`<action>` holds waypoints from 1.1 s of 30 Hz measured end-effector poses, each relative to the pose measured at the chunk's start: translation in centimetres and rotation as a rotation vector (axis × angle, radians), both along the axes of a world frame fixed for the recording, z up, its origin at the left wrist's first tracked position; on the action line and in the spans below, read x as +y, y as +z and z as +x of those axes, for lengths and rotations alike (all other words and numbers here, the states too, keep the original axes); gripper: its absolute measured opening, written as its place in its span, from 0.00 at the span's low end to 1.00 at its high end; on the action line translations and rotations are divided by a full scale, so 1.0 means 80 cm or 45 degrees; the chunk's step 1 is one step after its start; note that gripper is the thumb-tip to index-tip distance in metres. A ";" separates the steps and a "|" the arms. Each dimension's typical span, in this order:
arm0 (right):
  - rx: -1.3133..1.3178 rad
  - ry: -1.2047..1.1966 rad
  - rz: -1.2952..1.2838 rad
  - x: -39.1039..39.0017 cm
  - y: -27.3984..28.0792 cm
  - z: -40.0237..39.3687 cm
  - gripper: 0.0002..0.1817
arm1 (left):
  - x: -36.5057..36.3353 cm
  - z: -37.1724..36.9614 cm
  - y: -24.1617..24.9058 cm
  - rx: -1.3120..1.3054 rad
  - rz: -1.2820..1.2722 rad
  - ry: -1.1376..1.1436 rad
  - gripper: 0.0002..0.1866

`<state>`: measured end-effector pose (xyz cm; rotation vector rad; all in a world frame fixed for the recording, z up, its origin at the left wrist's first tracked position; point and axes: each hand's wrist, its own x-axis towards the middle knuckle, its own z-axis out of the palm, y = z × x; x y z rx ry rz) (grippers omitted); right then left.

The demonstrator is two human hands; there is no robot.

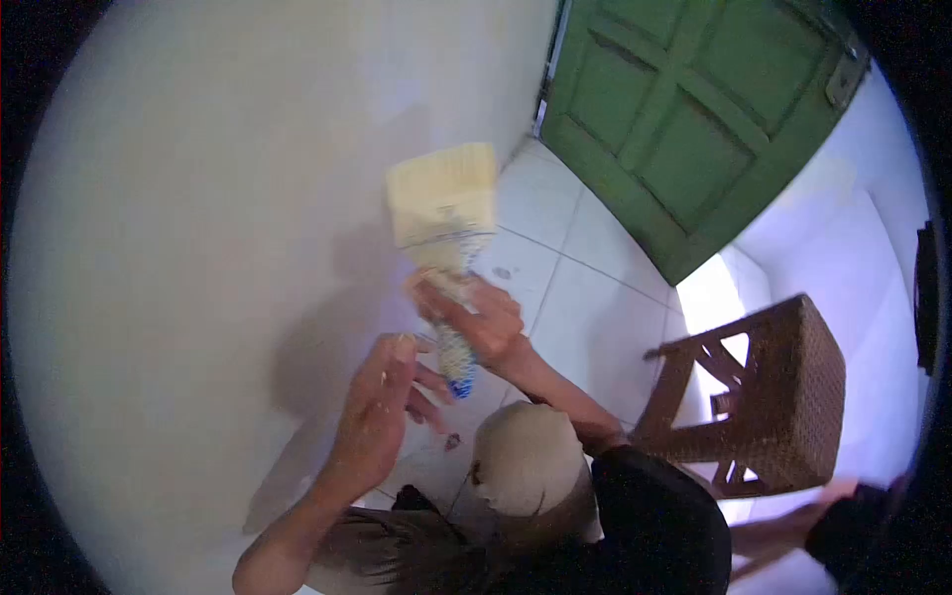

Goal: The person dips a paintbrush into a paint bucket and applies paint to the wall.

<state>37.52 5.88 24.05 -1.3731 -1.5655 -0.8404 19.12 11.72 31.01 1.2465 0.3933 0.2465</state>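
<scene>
Brush [443, 213] runs bristles-up from our right hand [476, 317] clenched around its handle, near the wall [198, 248], while our left hand [382, 412] hangs open just below.

Brush [443, 203]: pale straw-coloured bristles, dry and matt; handle [454, 352] speckled white and blue, material unclear. Wall [198, 198]: smooth matt off-white paint. Floor [585, 297]: glossy white tiles, thin dark grout lines. Door [694, 109]: panelled, green paint, low sheen. Stool [783, 397]: brown woven wicker seat, rough texture, wooden frame.
</scene>
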 end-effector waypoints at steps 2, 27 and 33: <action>0.068 -0.027 -0.026 0.001 -0.023 -0.010 0.22 | 0.005 0.015 -0.011 0.318 0.504 0.016 0.21; 0.214 -0.677 0.305 -0.080 -0.012 0.298 0.22 | 0.020 0.087 -0.038 0.376 0.083 -0.325 0.14; 0.670 -2.509 1.226 -0.397 -0.163 0.756 0.26 | 0.020 0.079 -0.027 0.342 0.291 -0.306 0.13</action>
